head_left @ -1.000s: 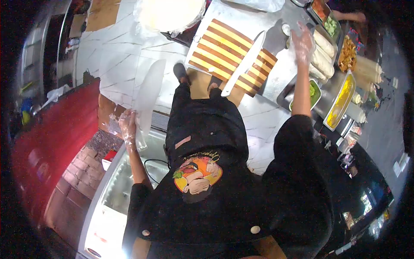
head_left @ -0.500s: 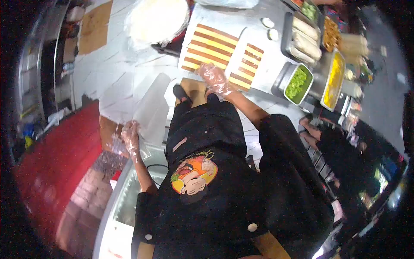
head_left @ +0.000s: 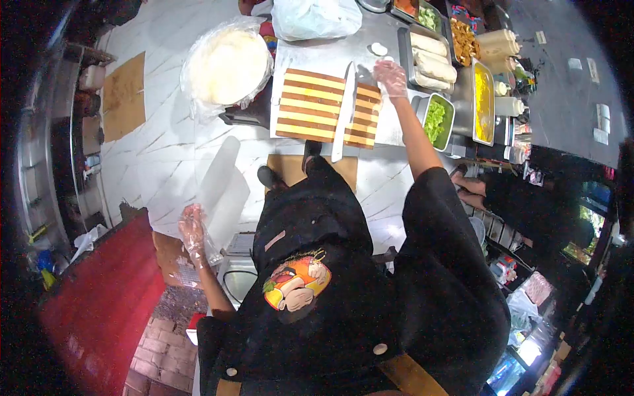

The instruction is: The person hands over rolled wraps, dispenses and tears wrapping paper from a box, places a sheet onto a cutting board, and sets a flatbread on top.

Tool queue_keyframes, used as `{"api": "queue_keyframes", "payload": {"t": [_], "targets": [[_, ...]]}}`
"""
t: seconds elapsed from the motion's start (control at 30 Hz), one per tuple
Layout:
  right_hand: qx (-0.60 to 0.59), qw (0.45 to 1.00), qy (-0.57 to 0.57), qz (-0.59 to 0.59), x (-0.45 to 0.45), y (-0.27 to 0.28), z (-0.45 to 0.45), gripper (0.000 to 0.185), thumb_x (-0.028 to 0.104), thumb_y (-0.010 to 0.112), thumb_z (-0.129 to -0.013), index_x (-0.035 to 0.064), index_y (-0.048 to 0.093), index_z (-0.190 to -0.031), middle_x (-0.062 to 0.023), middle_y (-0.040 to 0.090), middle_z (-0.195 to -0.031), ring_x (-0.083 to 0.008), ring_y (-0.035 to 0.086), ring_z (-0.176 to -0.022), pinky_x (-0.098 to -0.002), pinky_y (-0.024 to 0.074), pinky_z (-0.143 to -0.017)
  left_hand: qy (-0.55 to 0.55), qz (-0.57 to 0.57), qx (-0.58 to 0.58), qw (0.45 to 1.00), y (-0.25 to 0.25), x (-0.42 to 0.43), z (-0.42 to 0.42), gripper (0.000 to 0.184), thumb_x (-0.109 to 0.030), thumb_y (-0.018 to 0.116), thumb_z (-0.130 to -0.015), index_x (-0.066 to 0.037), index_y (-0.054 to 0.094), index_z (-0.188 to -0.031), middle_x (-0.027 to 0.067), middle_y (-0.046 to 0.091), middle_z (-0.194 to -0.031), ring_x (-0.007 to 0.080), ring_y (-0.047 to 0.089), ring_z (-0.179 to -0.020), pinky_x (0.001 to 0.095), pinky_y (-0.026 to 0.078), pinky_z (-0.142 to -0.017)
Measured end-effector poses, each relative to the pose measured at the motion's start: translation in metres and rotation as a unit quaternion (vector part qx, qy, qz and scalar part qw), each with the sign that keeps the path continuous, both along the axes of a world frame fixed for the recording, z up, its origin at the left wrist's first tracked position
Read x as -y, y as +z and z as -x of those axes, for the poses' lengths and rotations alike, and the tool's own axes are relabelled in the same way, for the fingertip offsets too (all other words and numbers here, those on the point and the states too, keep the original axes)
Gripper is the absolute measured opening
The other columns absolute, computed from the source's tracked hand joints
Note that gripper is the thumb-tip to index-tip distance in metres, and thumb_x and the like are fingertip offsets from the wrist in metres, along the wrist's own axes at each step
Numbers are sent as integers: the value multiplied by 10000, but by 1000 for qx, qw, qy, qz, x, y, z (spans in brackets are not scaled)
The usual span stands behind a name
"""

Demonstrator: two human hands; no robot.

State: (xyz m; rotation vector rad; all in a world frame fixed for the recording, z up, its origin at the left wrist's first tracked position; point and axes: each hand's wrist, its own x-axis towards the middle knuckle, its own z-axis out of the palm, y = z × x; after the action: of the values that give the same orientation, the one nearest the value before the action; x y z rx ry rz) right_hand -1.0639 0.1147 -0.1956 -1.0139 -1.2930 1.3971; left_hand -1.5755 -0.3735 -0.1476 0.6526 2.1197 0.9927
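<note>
My gloved left hand (head_left: 193,231) is closed on the near end of a long translucent sheet (head_left: 221,175), which hangs down at my left. My gloved right hand (head_left: 392,79) is over the worktop, its fingertips bunched at a small white round thing that they partly cover. A second white round thing (head_left: 379,49) lies just beyond. Left of this hand is a striped wooden cutting board (head_left: 307,105). A large knife (head_left: 345,112) lies across the board, its white handle sticking out past the near edge.
A plastic-wrapped stack of flat rounds (head_left: 228,66) stands left of the board. On the right are a lettuce tray (head_left: 441,122), a tray of rolled wraps (head_left: 432,59), a yellow-filled tray (head_left: 484,102) and squeeze bottles (head_left: 505,105). A plastic bag (head_left: 317,18) lies behind the board.
My right hand has moved from the near edge of the board rightward and farther away, to the white round things. The view has shifted. My left hand still holds the sheet.
</note>
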Motion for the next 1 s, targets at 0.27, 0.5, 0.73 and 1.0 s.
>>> {"api": "queue_keyframes", "payload": {"t": [0.27, 0.5, 0.73, 1.0], "targets": [[432, 892, -71, 109, 128, 54, 72, 530, 276, 760, -752, 60, 574, -1199, -156, 606, -1157, -249, 636, -968, -366, 543, -744, -25, 68, -137, 988, 95, -69, -39, 289, -223, 587, -910, 42, 643, -1009, 108, 675, -866, 185, 623, -804, 320, 480, -745], [516, 848, -23, -123, 166, 69, 105, 564, 98, 643, -693, 130, 562, -1251, -152, 545, -1147, -332, 542, -1072, -445, 465, -913, -106, 54, -178, 977, 164, -135, -91, 261, -182, 588, -918, 49, 644, -1025, 147, 668, -928, 213, 634, -843, 332, 483, -779], [552, 826, -95, -65, 150, 48, 37, 507, 19, 627, -706, 86, 532, -1199, -185, 511, -1144, -365, 560, -1021, -448, 497, -856, -71, -37, -119, 990, 197, -149, -100, 247, -156, 637, -888, 58, 653, -1011, 116, 660, -972, 190, 608, -910, 336, 472, -811], [489, 860, -114, 92, 172, 39, -4, 518, 86, 695, -747, 77, 497, -1226, -212, 673, -952, -388, 666, -832, -462, 518, -779, -117, -91, -7, 989, 214, -200, -102, 186, -123, 644, -870, 17, 664, -991, 80, 669, -944, 149, 594, -881, 311, 451, -812]]}}
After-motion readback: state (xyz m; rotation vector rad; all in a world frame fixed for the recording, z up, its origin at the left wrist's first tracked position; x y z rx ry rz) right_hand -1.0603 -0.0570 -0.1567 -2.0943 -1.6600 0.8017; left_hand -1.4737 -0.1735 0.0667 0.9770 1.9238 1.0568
